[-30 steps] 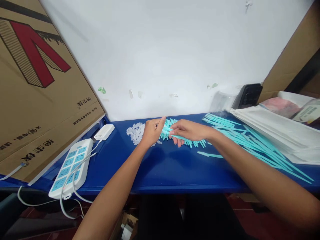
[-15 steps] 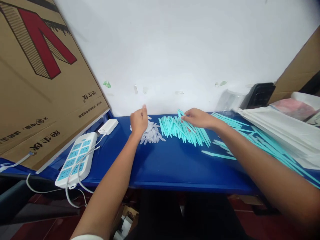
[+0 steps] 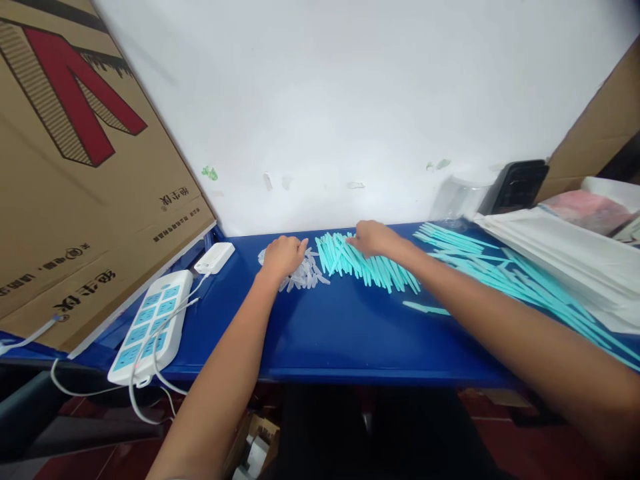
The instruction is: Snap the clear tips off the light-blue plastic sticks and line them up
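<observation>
Two bare hands, left [image 3: 283, 255] and right [image 3: 371, 238]. One white power strip with blue sockets [image 3: 148, 325], lower left. One white adapter block [image 3: 215, 257]. One printed cardboard box [image 3: 75, 167], upper left. Teal plastic sticks [image 3: 370, 265] and clear plastic caps [image 3: 306, 275]: heaped, too many to count.

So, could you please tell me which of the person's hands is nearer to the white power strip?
Left. The left hand rests on the pile of clear caps, to the right of the power strip; the right hand lies farther right, on the turquoise sticks.
</observation>
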Available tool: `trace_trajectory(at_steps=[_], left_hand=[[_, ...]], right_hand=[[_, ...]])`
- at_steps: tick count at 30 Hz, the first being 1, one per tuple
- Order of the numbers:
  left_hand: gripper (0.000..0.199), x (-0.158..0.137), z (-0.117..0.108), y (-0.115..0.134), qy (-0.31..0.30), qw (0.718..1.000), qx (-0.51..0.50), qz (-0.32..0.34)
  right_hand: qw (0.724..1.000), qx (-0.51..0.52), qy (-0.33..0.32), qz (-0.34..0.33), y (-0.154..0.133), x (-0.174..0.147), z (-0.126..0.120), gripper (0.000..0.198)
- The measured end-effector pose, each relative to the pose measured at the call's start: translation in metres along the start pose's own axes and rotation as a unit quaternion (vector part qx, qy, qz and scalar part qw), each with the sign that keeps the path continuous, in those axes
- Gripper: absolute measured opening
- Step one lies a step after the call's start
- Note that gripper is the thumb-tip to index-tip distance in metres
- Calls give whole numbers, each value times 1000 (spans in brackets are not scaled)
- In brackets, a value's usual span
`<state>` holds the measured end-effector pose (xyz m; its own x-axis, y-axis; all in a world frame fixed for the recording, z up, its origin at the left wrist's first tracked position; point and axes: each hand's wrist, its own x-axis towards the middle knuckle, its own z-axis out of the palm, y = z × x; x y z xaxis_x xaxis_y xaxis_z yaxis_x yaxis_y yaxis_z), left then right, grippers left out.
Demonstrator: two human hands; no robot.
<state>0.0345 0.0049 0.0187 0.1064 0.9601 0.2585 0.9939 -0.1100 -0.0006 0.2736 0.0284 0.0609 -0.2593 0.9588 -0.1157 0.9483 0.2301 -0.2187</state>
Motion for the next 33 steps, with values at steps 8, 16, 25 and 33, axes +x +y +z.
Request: trace_trajectory(at_steps=[8, 16, 25, 33], left_hand=[[31, -1, -10, -14, -55, 997, 40, -45], [43, -3, -11, 2, 54, 997, 33, -47], [42, -4, -8, 11, 83, 996, 10, -25], [41, -5, -6, 16, 94, 996, -3, 7]], right_hand=[[991, 28, -88, -94, 83, -81, -42, 43], [988, 75, -100, -89, 131, -155, 8, 33], [978, 189, 31, -86, 159, -195, -2, 38], [990, 133, -48, 7, 214, -210, 17, 20]])
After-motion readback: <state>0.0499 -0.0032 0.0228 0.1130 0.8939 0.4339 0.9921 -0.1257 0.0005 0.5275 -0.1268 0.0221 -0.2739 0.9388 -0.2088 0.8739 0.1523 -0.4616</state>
